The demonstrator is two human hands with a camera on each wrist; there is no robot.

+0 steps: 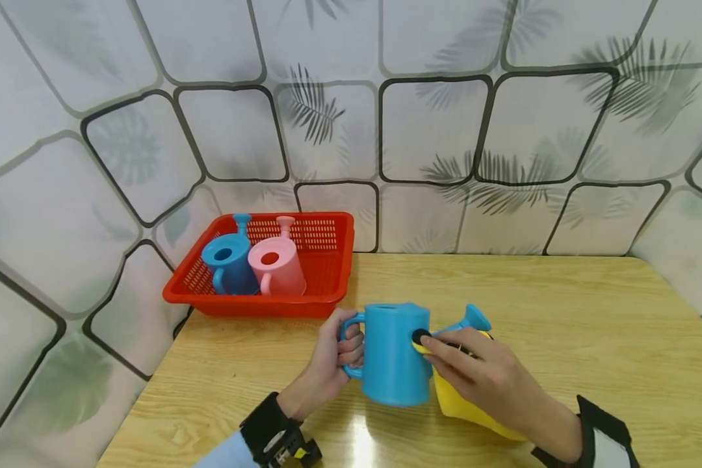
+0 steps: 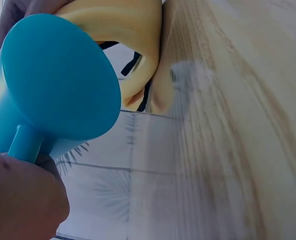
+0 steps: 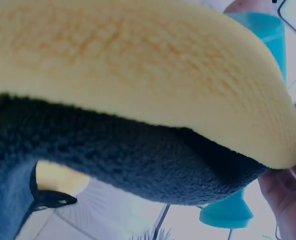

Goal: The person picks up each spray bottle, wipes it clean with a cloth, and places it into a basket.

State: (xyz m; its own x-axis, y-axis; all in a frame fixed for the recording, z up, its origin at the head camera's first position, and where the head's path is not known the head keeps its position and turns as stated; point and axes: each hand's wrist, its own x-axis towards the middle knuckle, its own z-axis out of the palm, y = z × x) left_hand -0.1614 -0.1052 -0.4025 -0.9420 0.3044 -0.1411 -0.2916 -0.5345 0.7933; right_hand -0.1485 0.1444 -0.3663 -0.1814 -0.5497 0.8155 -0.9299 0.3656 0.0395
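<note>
My left hand point(image 1: 332, 354) grips the handle of a blue watering can point(image 1: 395, 357), held upright above the table. In the left wrist view the can's round base point(image 2: 60, 75) faces the camera. My right hand point(image 1: 491, 377) pinches a yellow cloth point(image 1: 462, 406) with a dark reverse side against the can's right wall, below the spout point(image 1: 474, 318). The cloth hangs down beside the can. Close up in the right wrist view, its folded yellow side point(image 3: 138, 60) covers much of the can, and the spout's flared end point(image 3: 227, 217) shows beneath.
A red plastic basket point(image 1: 333, 296) stands at the back left of the wooden table point(image 1: 561, 312). Inside it are another blue watering can point(image 1: 236, 270) and a pink watering can point(image 1: 283, 270). A patterned curtain-like wall point(image 1: 433, 130) borders the table behind and at the sides.
</note>
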